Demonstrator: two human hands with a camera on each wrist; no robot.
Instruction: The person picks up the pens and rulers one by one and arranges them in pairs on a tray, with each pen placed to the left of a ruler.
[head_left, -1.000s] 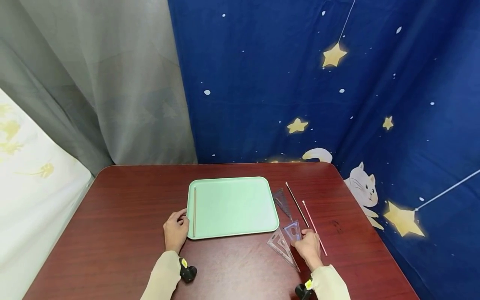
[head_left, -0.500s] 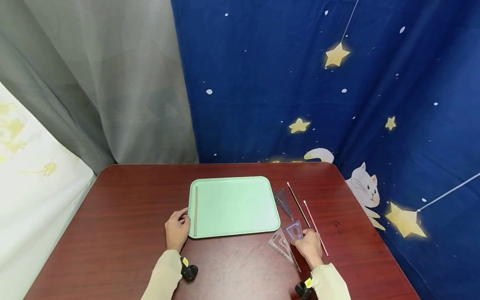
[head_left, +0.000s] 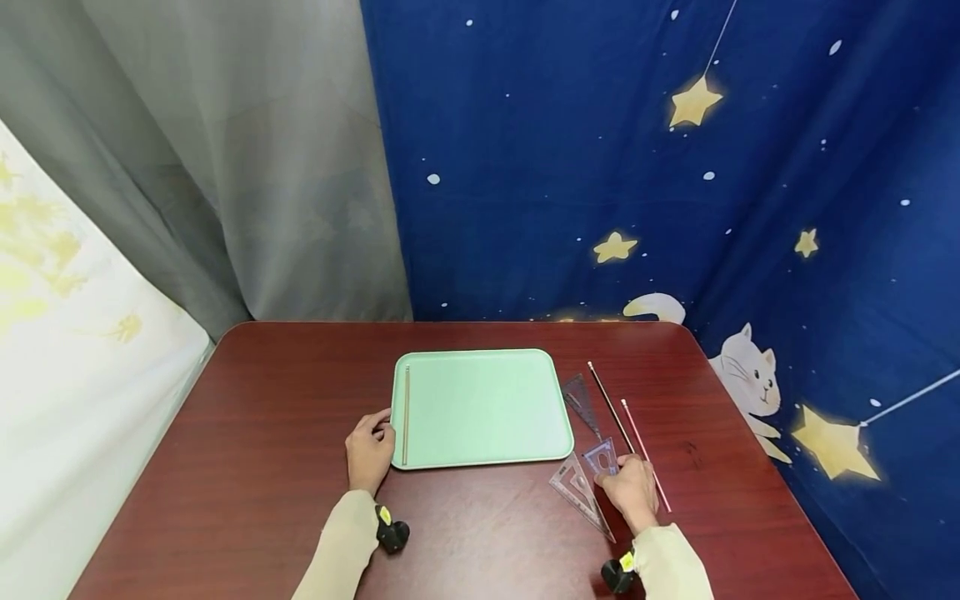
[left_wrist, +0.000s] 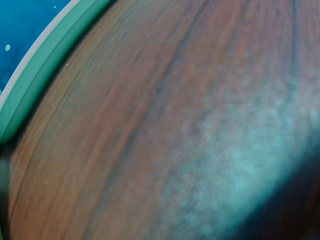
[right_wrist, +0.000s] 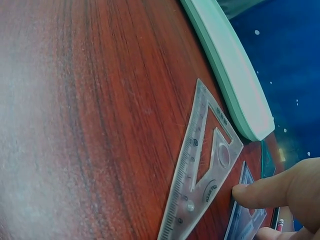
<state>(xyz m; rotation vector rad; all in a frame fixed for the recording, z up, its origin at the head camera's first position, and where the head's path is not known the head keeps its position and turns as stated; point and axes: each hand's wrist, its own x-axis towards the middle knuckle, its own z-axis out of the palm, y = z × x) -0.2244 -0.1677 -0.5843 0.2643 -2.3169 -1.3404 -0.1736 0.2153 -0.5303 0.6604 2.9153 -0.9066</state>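
A mint-green tray [head_left: 487, 400] lies mid-table with a thin wooden stick [head_left: 406, 414] along its left side. My left hand [head_left: 370, 446] rests on the table with loosely curled fingers touching the tray's left rim [left_wrist: 40, 75]. My right hand [head_left: 628, 487] is to the right of the tray's near corner. Its index fingertip [right_wrist: 245, 192] and thumb touch a small bluish set square [head_left: 602, 456] [right_wrist: 242, 217]. A larger clear set square [head_left: 579, 493] [right_wrist: 200, 170] lies flat just left of it.
A dark set square [head_left: 582, 398], a dark pencil [head_left: 609, 404] and a red pencil [head_left: 643, 452] lie right of the tray. The red-brown table [head_left: 262, 467] ends at curtains at the back and right. Small black wrist cameras [head_left: 393, 533] sit by both sleeves.
The head view has swung so everything sits further right in frame. Both hands stay where they were against the tray and the set squares.
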